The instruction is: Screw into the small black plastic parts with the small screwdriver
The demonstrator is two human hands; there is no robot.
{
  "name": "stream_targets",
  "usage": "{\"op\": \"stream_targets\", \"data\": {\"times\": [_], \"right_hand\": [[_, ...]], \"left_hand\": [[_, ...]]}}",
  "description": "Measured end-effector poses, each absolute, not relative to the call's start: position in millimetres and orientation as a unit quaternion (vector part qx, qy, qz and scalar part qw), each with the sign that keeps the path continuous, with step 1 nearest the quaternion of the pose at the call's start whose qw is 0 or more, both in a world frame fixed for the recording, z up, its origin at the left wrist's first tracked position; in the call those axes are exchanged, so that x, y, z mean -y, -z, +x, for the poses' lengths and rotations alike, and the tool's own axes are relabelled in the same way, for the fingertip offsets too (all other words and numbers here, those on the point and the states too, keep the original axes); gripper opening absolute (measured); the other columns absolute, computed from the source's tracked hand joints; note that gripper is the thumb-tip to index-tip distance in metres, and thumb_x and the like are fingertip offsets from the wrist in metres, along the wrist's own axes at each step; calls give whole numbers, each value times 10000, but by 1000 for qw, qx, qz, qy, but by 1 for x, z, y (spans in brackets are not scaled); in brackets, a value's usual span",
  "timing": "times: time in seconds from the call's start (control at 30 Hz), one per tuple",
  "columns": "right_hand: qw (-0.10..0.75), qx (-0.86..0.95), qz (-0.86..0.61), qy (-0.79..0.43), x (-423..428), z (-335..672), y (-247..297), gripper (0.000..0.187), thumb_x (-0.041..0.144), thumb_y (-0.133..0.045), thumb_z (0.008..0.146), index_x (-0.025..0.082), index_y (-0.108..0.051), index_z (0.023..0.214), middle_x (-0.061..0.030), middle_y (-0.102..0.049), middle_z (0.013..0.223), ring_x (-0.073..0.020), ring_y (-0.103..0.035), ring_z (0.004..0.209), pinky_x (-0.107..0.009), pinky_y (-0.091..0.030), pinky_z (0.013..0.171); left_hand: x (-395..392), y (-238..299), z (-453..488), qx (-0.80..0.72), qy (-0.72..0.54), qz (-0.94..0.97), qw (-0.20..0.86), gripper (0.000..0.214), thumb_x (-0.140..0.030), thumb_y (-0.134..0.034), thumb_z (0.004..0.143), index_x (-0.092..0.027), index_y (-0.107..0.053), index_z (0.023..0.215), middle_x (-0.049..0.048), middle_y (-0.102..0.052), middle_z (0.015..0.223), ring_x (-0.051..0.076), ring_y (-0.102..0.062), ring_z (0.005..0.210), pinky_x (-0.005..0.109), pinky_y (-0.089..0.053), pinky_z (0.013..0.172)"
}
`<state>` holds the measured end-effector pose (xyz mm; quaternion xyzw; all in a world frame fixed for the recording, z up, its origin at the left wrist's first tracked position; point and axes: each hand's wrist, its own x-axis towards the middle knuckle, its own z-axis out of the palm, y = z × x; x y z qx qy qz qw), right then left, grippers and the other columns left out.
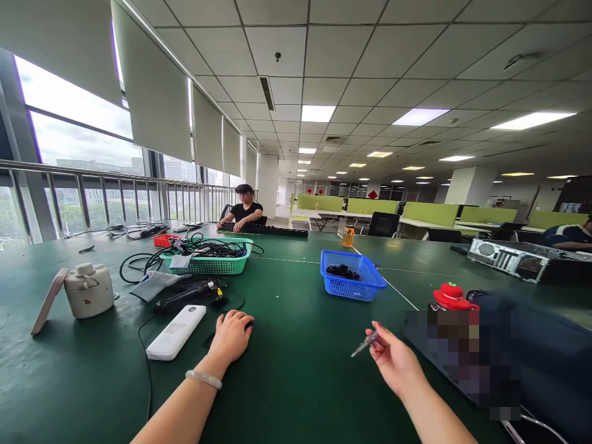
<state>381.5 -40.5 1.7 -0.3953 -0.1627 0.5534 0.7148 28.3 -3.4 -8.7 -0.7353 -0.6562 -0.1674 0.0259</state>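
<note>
My left hand (231, 336) rests on the green table with its fingers curled over a small black object (250, 324), mostly hidden beneath them. Beside that hand lies a long white box-like device (176, 333) with rounded edges. Above the table on the right, my right hand (392, 357) pinches a small, thin-tipped tool (365, 343) that looks like a screwdriver, its tip pointing down and left. Further back, between the two hands, sits a blue plastic basket (351, 293) with black items inside.
A green basket (217, 265) heaped with black cables stands at the left, near a cream jug-like container (89, 293). On the right are a red-lidded item (456, 296), dark fabric (546, 357) and a metal computer case (509, 259). Across the table sits a person (245, 209).
</note>
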Motion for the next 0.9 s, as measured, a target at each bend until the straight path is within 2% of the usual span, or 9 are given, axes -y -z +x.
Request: {"op": "stream_targets", "data": {"times": [0.03, 0.2, 0.43, 0.9], "right_hand": [[715, 125, -395, -563, 39, 389, -4, 58, 69, -593, 806, 125, -579, 812, -39, -627, 604, -47, -463, 378, -121, -383, 339], [742, 59, -362, -561, 35, 417, -11, 169, 33, -482, 874, 147, -533, 759, 4, -555, 577, -8, -359, 319, -93, -314, 288], [737, 47, -372, -563, 33, 420, -4, 184, 36, -508, 874, 157, -483, 739, 12, -532, 583, -1, -350, 322, -85, -303, 281], [706, 69, -401, -579, 35, 410, -1, 167, 65, -513, 897, 144, -513, 750, 6, -537, 580, -2, -362, 323, -82, -315, 284]], "left_hand": [[2, 10, 25, 661, 171, -730, 27, 295, -266, -461, 882, -270, -671, 1090, 58, -638, 1207, 239, -460, 1224, 481, -266, 1062], [-3, 13, 12, 683, 182, -707, 31, 330, -202, -464, 863, -265, -662, 1120, 54, -634, 1224, 231, -470, 1222, 436, -324, 1030], [-7, 16, 6, 683, 188, -706, 24, 356, -161, -427, 864, -265, -681, 1091, 42, -637, 1229, 236, -480, 1213, 422, -355, 1003], [-11, 17, 4, 681, 184, -709, 25, 368, -154, -416, 865, -251, -689, 1091, 33, -647, 1212, 235, -502, 1177, 382, -398, 988]]}}
